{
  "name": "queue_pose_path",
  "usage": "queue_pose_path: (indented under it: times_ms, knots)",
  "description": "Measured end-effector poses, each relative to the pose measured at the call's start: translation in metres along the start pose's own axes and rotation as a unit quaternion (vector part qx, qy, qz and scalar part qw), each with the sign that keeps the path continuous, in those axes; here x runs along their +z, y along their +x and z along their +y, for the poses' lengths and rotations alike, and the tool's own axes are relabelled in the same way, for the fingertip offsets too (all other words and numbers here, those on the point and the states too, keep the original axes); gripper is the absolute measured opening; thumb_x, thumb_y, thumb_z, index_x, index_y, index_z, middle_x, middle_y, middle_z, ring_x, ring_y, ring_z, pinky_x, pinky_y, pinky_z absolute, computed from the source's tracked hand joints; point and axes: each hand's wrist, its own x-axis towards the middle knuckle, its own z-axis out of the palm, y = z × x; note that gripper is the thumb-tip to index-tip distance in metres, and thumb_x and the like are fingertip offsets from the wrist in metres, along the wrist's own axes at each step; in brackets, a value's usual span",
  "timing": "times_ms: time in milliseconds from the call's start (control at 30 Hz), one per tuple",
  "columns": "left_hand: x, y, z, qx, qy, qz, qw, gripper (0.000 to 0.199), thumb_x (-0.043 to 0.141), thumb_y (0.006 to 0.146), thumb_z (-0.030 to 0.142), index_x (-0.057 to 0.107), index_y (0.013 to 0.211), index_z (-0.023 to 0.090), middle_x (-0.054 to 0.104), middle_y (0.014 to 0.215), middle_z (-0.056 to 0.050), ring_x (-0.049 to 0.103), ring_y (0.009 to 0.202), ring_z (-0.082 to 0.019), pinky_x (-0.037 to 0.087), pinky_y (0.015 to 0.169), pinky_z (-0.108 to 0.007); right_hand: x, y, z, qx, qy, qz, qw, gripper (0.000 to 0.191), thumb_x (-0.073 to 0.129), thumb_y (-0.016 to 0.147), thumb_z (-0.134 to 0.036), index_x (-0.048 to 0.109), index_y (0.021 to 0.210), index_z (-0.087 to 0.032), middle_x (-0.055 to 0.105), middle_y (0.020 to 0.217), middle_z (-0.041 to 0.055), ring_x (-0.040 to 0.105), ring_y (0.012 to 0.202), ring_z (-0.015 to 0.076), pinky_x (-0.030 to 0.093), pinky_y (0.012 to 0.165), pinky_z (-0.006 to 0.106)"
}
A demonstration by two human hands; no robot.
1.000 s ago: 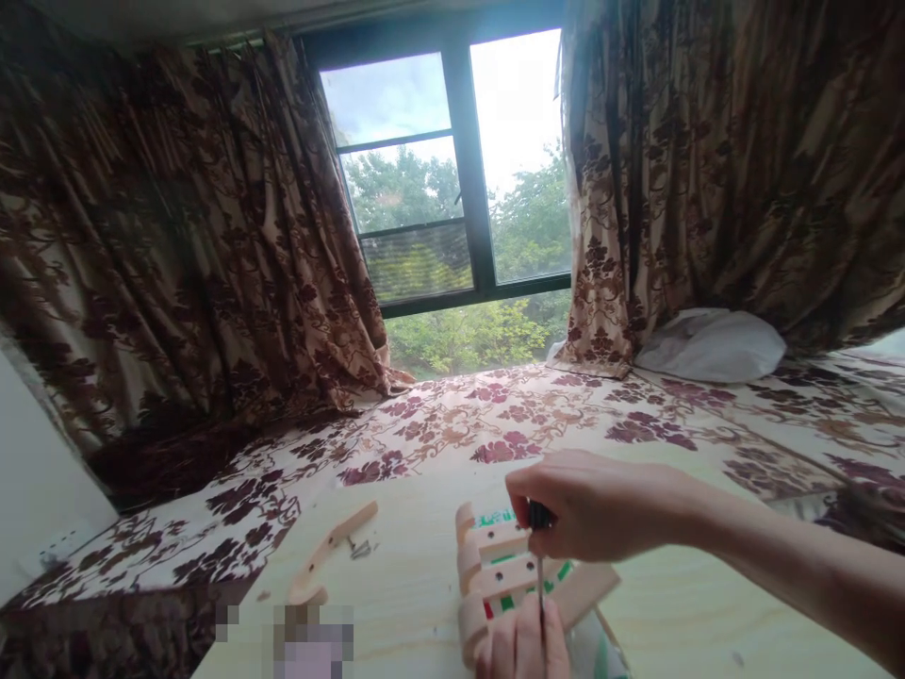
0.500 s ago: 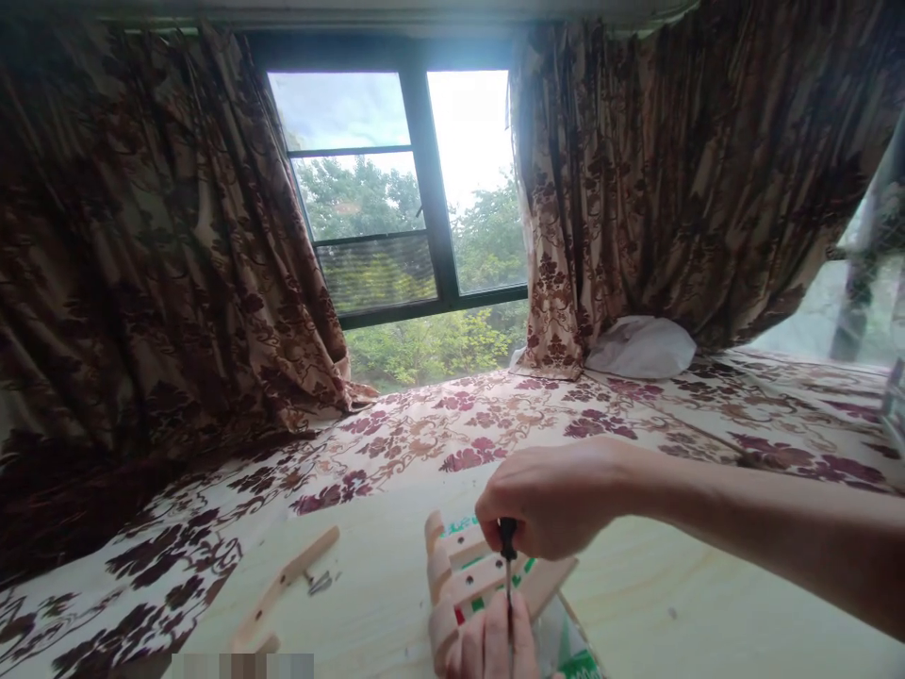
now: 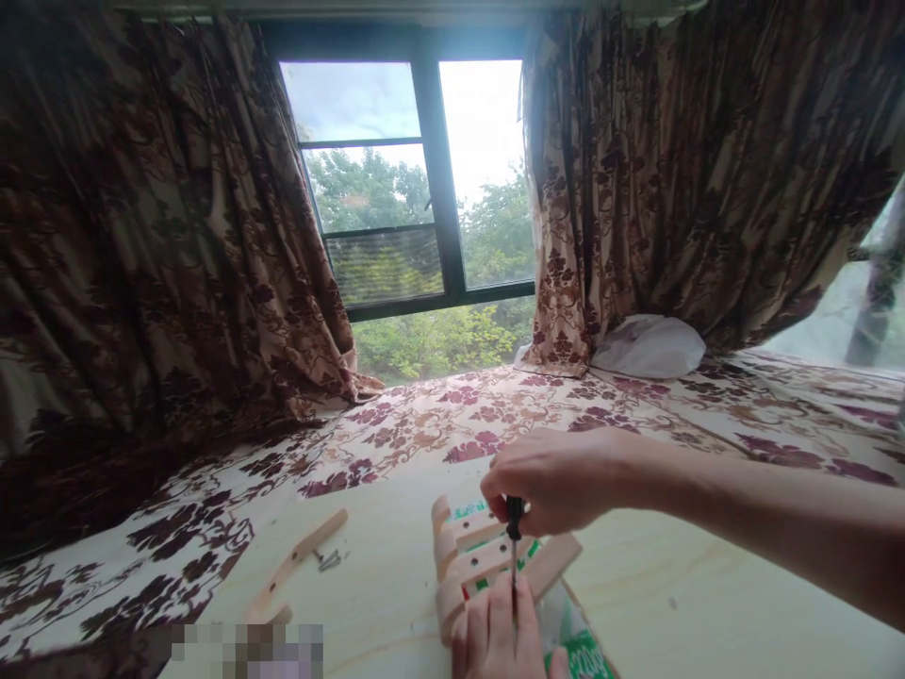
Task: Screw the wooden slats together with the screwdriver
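My right hand [image 3: 555, 481] is closed round the black handle of a screwdriver [image 3: 515, 517], which stands upright with its shaft pointing down. Below it, my left hand [image 3: 495, 637] has its fingers pressed together round the lower shaft, over a pale wooden assembly [image 3: 485, 566]. That assembly has several rounded bars with dark holes. My left fingers hide the screwdriver's tip and whatever it meets. To the left lies a loose curved wooden piece [image 3: 304, 554] with holes, and beside it a few small screws [image 3: 329, 562].
A pale wooden board [image 3: 679, 585] lies under the work, on a floral cloth [image 3: 417, 424]. Green-and-white printed plastic [image 3: 584, 651] sits under the assembly's right side. Farther back are a white bag [image 3: 650, 347], patterned curtains [image 3: 679, 189] and a window [image 3: 452, 179].
My right fingers have shifted on the screwdriver, and more of its black handle shows. My left hand stays at the shaft's lower end. The whole view has moved slightly.
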Motion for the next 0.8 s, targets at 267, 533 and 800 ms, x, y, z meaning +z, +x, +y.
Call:
queue_pose_path:
  times_ms: [267, 533, 800]
  knots:
    - [-0.008, 0.001, 0.009, -0.029, -0.057, -0.033, 0.997, 0.052, 0.024, 0.087, 0.043, 0.067, 0.095, 0.015, 0.066, 0.094, -0.005, 0.051, 0.089, -0.021, 0.036, 0.083, -0.036, 0.002, 0.0, 0.004, 0.04, -0.018, -0.006, 0.999, 0.03, 0.06, 0.07, -0.038, 0.069, 0.089, -0.017, 0.067, 0.074, 0.0064, 0.055, 0.064, 0.0171, 0.027, 0.048, 0.025]
    - [-0.021, 0.005, 0.007, -0.025, -0.024, -0.07, 0.997, 0.05, 0.026, 0.088, 0.045, 0.064, 0.1, 0.015, 0.065, 0.098, -0.005, 0.052, 0.093, -0.021, 0.035, 0.087, -0.036, 0.001, -0.007, 0.008, 0.013, -0.01, -0.004, 1.0, 0.026, 0.052, 0.071, -0.012, 0.067, 0.091, -0.018, 0.067, 0.086, 0.0061, 0.056, 0.074, 0.0158, 0.034, 0.058, 0.024]
    - [-0.036, 0.009, -0.022, 0.169, 0.06, -0.158, 0.971, 0.054, 0.054, 0.075, 0.047, 0.054, 0.118, 0.016, 0.06, 0.113, -0.002, 0.052, 0.098, -0.019, 0.041, 0.084, -0.03, 0.002, -0.01, 0.004, 0.016, -0.015, 0.006, 1.0, 0.018, 0.054, 0.074, -0.021, 0.067, 0.085, -0.015, 0.064, 0.073, 0.0058, 0.046, 0.059, 0.0126, 0.028, 0.049, 0.024]
